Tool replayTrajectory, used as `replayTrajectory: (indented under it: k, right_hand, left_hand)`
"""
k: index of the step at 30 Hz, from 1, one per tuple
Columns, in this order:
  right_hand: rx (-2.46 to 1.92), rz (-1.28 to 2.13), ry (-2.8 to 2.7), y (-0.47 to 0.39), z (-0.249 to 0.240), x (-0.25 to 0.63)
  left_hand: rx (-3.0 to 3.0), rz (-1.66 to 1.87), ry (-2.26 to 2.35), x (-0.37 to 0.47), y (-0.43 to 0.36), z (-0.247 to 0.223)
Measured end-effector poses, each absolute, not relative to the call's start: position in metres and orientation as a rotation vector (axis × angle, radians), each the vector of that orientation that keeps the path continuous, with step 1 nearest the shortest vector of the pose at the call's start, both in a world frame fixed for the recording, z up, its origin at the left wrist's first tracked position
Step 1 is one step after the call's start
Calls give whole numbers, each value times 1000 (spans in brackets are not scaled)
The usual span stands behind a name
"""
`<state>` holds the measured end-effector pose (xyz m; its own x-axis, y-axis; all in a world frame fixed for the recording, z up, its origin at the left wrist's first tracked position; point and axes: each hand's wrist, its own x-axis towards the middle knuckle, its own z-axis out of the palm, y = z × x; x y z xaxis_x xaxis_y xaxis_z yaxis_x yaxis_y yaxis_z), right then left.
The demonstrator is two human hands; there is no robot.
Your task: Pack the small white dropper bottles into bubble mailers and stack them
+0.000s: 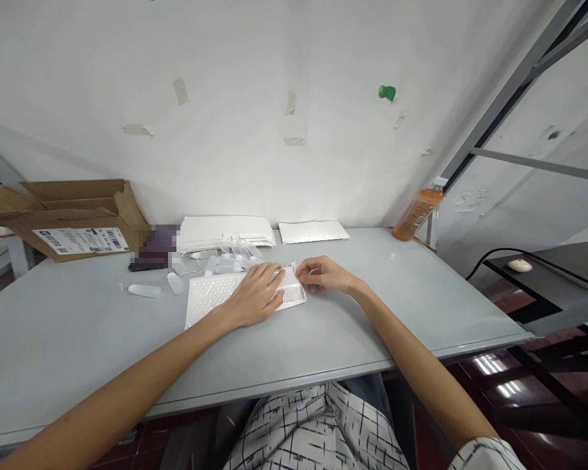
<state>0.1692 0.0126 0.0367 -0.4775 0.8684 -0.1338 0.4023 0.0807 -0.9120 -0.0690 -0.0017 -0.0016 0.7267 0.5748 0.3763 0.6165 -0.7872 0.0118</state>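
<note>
A white bubble mailer [210, 297] lies on the grey table in front of me, its open end toward the right. My left hand [257, 297] rests flat across it with the fingers spread, pressing it down. At the mailer's right end, my right hand [321, 274] has its fingers curled and pinched on the edge of the flap. Just behind the mailer is a loose pile of small whitish translucent pieces with thin cords [225, 263]. One such piece [144, 290] lies apart to the left. What is inside the mailer is hidden.
At the back, a stack of white mailers [225, 228] lies beside another flat white mailer [313, 231]. An open cardboard box [83, 219] stands at the left, next to a blurred dark object [157, 248]. A bottle of orange drink [419, 210] stands at the back right.
</note>
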Motion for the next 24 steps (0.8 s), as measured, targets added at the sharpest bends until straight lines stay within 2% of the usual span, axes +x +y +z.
replayTrajectory:
  k: [9,14,16,19,24]
  right_hand:
    - [-1367,1223,-1859,14,34,171]
    - [-1511,756,-1837,30,29,171]
    - [-1483,598,-1920,39,32,162]
    - [-1400,586,-2138,52,42,134]
    - [-1559,509,-2478,70,54,75]
  left_hand:
    - [-2732,-695,-924,-68,-1,-4]
    - [-2696,-694,-857,-67,-6,0]
    - [-2714,-676,-856,-65,-10,0]
    - [-2756,-672,-880,-64,-13,-2]
    - [-2777,-737,-882,-63,-11,-5]
